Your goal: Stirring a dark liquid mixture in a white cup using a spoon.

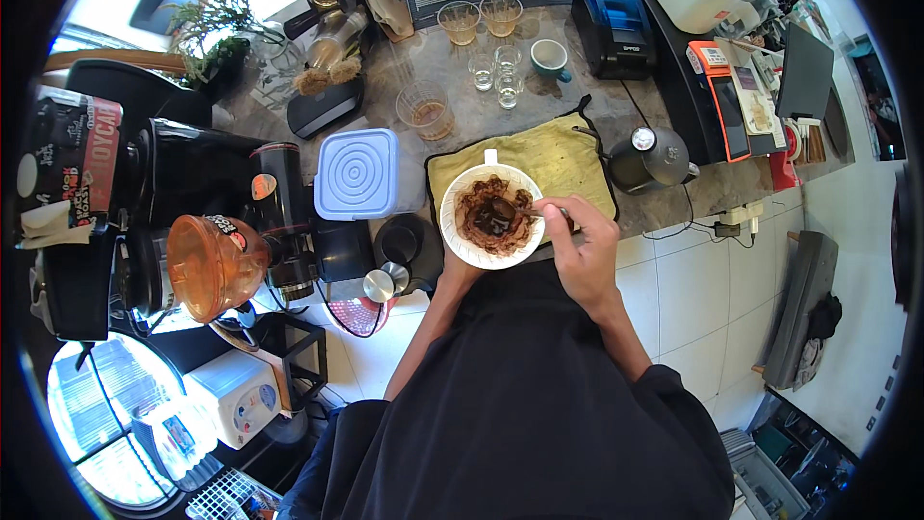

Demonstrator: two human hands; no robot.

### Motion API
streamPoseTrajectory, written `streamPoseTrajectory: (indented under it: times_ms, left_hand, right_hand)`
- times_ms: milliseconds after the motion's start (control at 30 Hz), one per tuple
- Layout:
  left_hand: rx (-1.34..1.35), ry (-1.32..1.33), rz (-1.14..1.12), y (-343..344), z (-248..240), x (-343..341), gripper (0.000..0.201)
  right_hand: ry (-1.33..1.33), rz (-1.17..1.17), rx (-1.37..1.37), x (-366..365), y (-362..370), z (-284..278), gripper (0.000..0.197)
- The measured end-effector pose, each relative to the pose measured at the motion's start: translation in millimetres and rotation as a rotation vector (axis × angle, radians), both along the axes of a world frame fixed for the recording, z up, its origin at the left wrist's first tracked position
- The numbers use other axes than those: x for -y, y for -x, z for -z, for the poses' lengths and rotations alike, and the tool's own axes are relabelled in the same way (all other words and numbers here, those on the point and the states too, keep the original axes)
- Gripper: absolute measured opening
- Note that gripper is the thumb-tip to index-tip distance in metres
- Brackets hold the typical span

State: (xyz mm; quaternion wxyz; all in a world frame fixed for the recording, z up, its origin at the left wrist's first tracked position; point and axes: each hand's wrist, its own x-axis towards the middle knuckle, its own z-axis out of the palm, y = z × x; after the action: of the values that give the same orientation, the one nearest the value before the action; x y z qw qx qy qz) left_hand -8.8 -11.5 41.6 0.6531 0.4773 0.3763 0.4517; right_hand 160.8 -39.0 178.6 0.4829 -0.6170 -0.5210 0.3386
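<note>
My left hand holds a white coffee dripper from its lower left side; most of its fingers are hidden underneath. The dripper has a ribbed inner wall and a small handle pointing away from me. Wet, dark coffee grounds cling to the inside. My right hand pinches a thin spoon at the right rim, its far end down among the grounds. Beyond and partly under the dripper, a yellow-green cloth lies on the counter.
Beyond the cloth stand a glass, several small glasses and a teal cup. A dark kettle is at the right. Left are a blue-lidded container, a grinder with an orange hopper and small metal cups.
</note>
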Motion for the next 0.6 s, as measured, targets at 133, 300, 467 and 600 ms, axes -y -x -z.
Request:
streamPoseTrajectory:
  times_ms: [133, 300, 467, 600]
  left_hand:
    - [-0.096, -0.060, -0.003, -1.8, 1.6, 0.7, 0.072]
    - [0.017, 0.058, -0.013, -0.5, 10.3, 1.4, 0.072]
    - [-0.082, 0.034, 0.001, 1.1, -0.1, 0.8, 0.073]
    - [-0.033, 0.034, -0.043, -0.8, 6.0, 2.0, 0.073]
  right_hand:
    - [0.033, 0.000, -0.133, -0.4, 0.3, 2.9, 0.014]
    - [-0.011, 0.072, -0.167, 2.5, -1.7, -3.8, 0.014]
    - [0.006, -0.009, -0.103, 0.1, 3.9, 7.1, 0.014]
    - [0.018, 0.057, -0.289, 2.2, 1.7, 3.4, 0.012]
